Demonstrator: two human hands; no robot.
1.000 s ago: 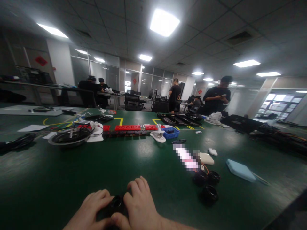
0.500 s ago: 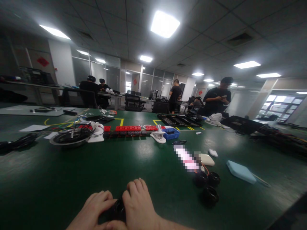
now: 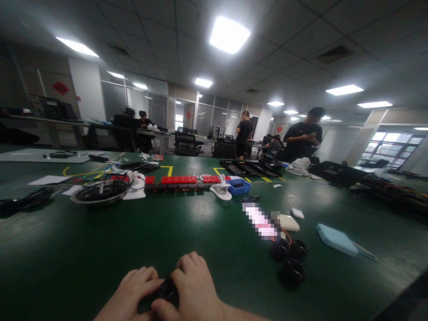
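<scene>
At the near edge of the view, my left hand [image 3: 133,292] and my right hand [image 3: 197,285] are closed from both sides round a black round part [image 3: 168,292]. Only its glossy dark middle shows between my fingers; the rest is covered. A thumb presses against its near side. To the right on the table lie several similar black round parts, among them a cup-shaped one [image 3: 292,273] with an open top, near a thin orange cable [image 3: 286,235].
Right of centre lie a blurred-out bright screen [image 3: 260,221], a cream case [image 3: 289,223], a small white case [image 3: 297,213] and a light blue box [image 3: 336,239]. Farther back stand a metal bowl [image 3: 83,199], red power strips [image 3: 180,179], a white clamp [image 3: 221,191] and a blue bin [image 3: 239,189]. People are beyond the table.
My right hand has shifted slightly down, and a thumb has come up over the near side of the black part. Both hands keep their hold. The table things stay put.
</scene>
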